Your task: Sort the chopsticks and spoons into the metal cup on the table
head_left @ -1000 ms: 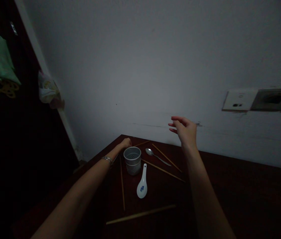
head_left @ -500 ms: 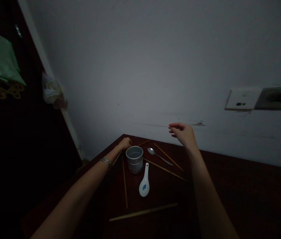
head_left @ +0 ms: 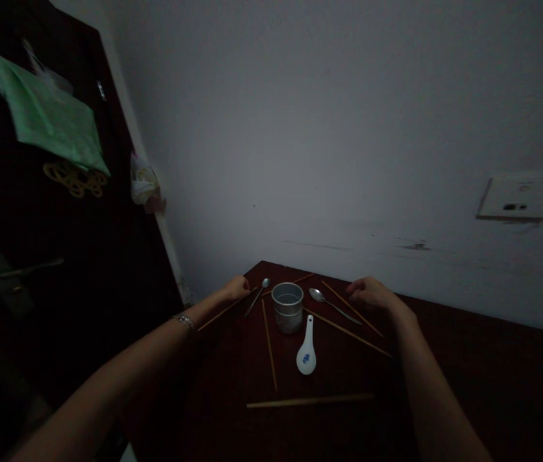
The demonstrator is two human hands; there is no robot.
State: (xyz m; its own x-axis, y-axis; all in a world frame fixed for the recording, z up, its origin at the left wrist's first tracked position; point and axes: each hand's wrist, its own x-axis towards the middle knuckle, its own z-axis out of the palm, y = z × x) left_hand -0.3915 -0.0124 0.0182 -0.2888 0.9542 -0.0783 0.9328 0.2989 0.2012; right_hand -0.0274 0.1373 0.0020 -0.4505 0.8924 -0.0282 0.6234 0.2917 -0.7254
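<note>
My left hand (head_left: 237,288) is at the left edge of the table, its fingers closed at the upper part of a slanting chopstick (head_left: 223,312). Beside it lies a small metal spoon (head_left: 255,298). A grey metal holder (head_left: 288,309) stands upright in the middle, with a white ceramic spoon (head_left: 306,356) in front of it. To the right, my right hand (head_left: 372,292) hovers with loosely bent fingers and nothing visible in them. Nearest to it are another chopstick (head_left: 352,308) and a larger metal spoon (head_left: 334,306).
More chopsticks lie around the holder: one in front (head_left: 310,402), one at left (head_left: 269,346), one at right (head_left: 348,332) and one behind (head_left: 303,278). The wall (head_left: 329,160) borders the dark table. A door (head_left: 60,224) with a green cloth (head_left: 54,119) is at left.
My right hand has come down from in front of the wall to near the right chopstick. My left hand has shifted a little, uncovering the small spoon and its chopstick. The view has turned left.
</note>
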